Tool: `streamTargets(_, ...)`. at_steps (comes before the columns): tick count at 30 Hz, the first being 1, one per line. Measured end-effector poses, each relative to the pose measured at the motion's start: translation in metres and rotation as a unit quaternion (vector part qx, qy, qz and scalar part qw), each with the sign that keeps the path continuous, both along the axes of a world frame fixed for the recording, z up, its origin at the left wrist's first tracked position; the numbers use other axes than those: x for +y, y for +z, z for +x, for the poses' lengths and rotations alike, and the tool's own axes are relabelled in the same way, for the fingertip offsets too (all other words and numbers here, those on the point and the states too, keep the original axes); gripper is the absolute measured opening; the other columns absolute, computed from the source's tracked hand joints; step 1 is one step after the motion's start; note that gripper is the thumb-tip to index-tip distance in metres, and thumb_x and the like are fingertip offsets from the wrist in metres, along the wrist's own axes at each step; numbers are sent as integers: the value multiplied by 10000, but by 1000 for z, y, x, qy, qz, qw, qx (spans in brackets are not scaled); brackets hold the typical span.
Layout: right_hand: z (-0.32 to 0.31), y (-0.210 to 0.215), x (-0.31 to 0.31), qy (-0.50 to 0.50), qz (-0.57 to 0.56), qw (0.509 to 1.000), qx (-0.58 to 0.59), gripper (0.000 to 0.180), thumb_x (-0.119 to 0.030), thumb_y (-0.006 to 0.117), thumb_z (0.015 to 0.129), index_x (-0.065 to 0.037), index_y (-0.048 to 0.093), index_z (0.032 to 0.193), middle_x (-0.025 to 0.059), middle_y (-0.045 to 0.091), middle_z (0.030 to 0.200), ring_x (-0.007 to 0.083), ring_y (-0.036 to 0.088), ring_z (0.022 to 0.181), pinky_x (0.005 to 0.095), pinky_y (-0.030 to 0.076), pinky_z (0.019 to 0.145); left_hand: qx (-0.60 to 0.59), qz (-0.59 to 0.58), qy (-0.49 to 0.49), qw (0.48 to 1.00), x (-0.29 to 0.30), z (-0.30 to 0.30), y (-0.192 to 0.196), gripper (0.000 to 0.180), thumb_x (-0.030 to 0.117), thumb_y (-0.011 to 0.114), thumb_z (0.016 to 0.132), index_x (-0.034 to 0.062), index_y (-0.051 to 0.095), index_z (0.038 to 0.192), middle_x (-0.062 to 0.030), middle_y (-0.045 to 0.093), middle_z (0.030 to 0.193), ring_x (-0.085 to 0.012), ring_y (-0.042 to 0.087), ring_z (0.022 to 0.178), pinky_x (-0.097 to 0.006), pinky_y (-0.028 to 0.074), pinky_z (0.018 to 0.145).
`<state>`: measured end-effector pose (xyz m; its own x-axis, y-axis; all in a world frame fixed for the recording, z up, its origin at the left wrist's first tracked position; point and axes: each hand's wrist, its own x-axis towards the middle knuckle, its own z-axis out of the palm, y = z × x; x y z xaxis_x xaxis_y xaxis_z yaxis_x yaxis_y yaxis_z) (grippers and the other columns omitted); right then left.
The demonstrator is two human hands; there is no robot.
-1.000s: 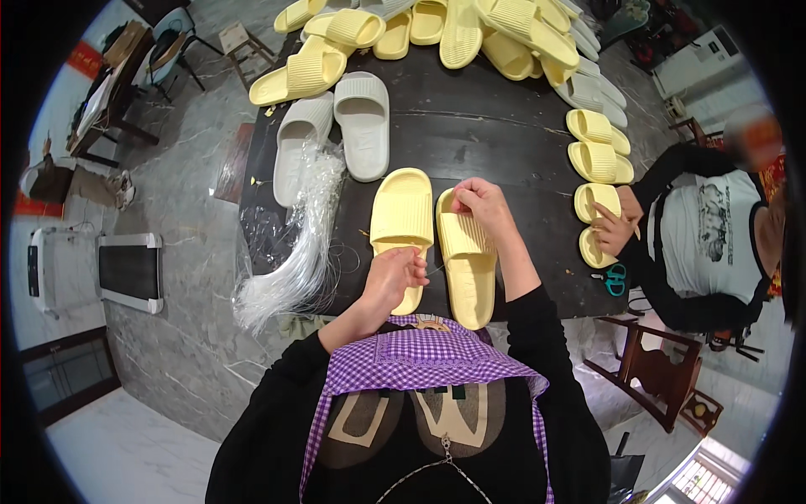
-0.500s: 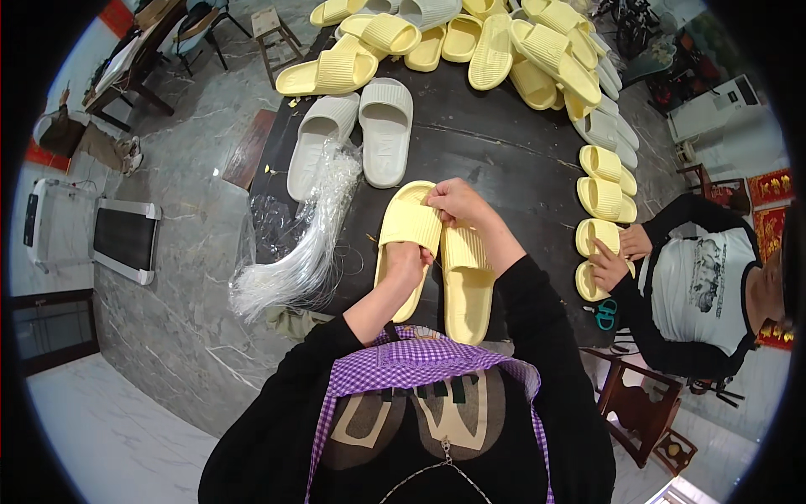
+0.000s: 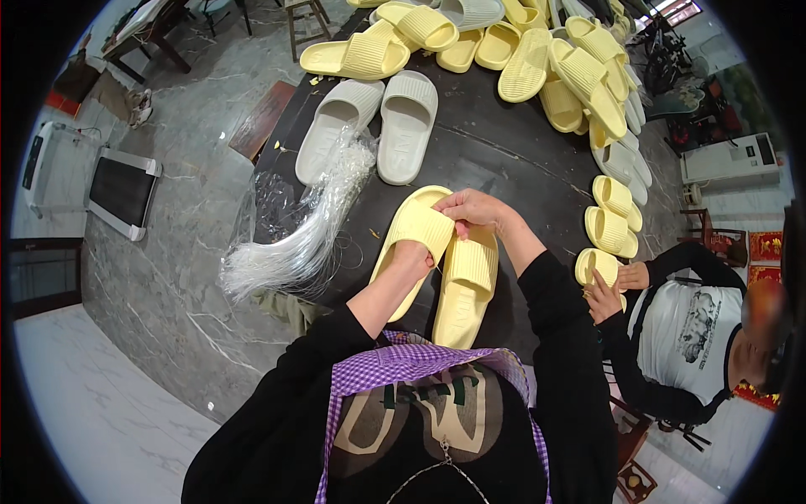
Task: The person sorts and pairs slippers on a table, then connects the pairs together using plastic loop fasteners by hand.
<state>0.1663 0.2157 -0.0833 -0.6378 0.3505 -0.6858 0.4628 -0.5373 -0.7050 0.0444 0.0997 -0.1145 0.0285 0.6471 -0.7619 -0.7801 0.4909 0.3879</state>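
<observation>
Two yellow slide slippers lie side by side on the dark table in front of me. My left hand [image 3: 409,260] reaches under the strap of the left yellow slipper [image 3: 416,220], gripping it; its fingertips are hidden inside. At the strap's inner edge, between the two slippers, the fingers of my right hand [image 3: 480,212] are pinched together. Whatever they pinch is too small to make out. The right yellow slipper [image 3: 458,315] rests just beneath that hand, its heel toward me. Left of the pair lies a bundle of thin clear plastic strands [image 3: 294,248].
Behind the pair stand two grey slippers [image 3: 406,126]. A heap of yellow slippers [image 3: 583,80] and grey ones covers the table's far side. On the right, a co-worker's hands [image 3: 606,294] hold a yellow slipper, with another pair [image 3: 611,228] beyond. Crumpled clear film [image 3: 273,202] lies at the left edge.
My view has shifted, moving the table's contents in the picture. The right yellow slipper now slants more, its heel further left. Both my hands stay at the left slipper's strap.
</observation>
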Motion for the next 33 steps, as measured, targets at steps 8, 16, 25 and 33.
streamTargets(8,5,-12,0,-2,-7,1000,-1,171,-71,580,833,40,628,955,66,605,622,100,521,410,245,466,404,39,32,10,999,-3,6,-7,109,232,530,893,135,551,847,4,551,649,-93,431,404,-234,249,323)
streamTargets(16,-11,-1,18,205,68,973,-80,137,-97,579,815,-1,631,899,56,602,594,117,555,420,247,486,417,142,177,-128,965,-30,4,-37,120,234,502,906,136,563,874,-28,547,653,-114,462,453,-264,312,365)
streamTargets(25,-6,-3,14,265,45,963,-27,163,-85,533,850,-34,603,988,21,602,621,84,555,430,228,492,426,26,66,-14,997,-12,6,-33,149,224,533,895,86,570,941,-31,581,719,-143,550,567,-252,426,464)
streamTargets(33,-10,6,2,251,65,966,6,183,-38,495,842,-34,582,1003,6,558,594,77,507,403,243,457,398,-43,234,-26,971,8,13,-26,192,133,525,885,15,552,1033,-104,626,752,-199,615,606,-275,494,523)
